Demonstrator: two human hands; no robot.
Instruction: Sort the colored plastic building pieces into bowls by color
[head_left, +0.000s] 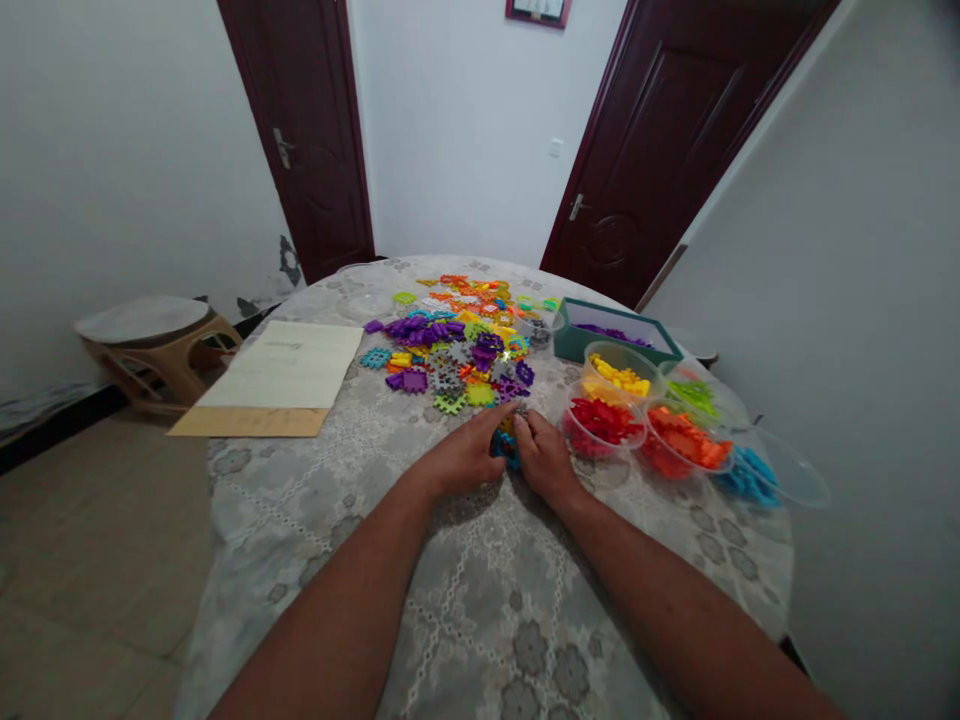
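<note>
Both my hands meet near the middle of the table around a small cluster of plastic building pieces (506, 450), blue with some yellow-orange. My left hand (469, 450) curls round its left side, thumb below and fingers above. From the right, my right hand (545, 455) pinches the cluster, with a small greyish bit near the fingertips. The fingers hide much of it. Just beyond lies a mixed heap of gear-like plastic pieces (450, 365) in purple, grey, green, orange and blue.
Clear tubs on the right hold yellow pieces (619, 377), red pieces (602, 422), orange pieces (684, 438), green pieces (691, 397) and blue pieces (750, 477). Behind them stands a green box (574, 343) with purple pieces. Paper sheets (289, 365) lie left; a stool (161, 350) stands beyond the table.
</note>
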